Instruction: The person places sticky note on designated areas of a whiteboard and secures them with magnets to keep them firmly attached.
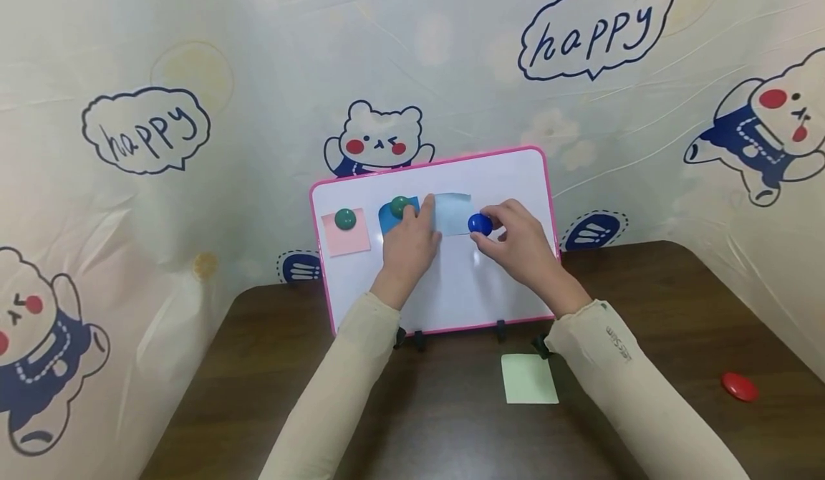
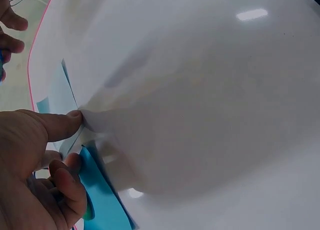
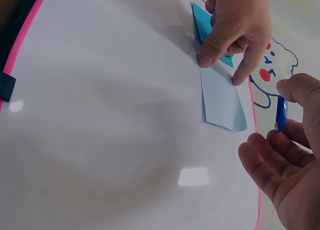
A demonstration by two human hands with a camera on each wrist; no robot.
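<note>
A pink-framed whiteboard [image 1: 509, 279] stands tilted on the table. My left hand [image 1: 409, 247] presses the left edge of a light blue sticky note [image 1: 453, 213] against it, thumb and index finger spread apart. Its other fingers curl over a darker blue note [image 2: 102, 190], which lies under a green magnet [image 1: 399, 205]. Between thumb and index finger, my right hand [image 1: 518, 240] pinches a round blue magnet [image 1: 480, 224] just right of the light blue note. In the right wrist view the blue magnet [image 3: 282, 112] is seen edge-on, off the board, and the note's free end curls slightly.
A pink note [image 1: 346, 240] under another green magnet [image 1: 345, 218] is on the board's left side. On the brown table [image 1: 438, 423] lie a pale green note [image 1: 529, 380] and, far right, a red magnet [image 1: 739, 387]. A patterned cloth [image 1: 258, 107] hangs behind.
</note>
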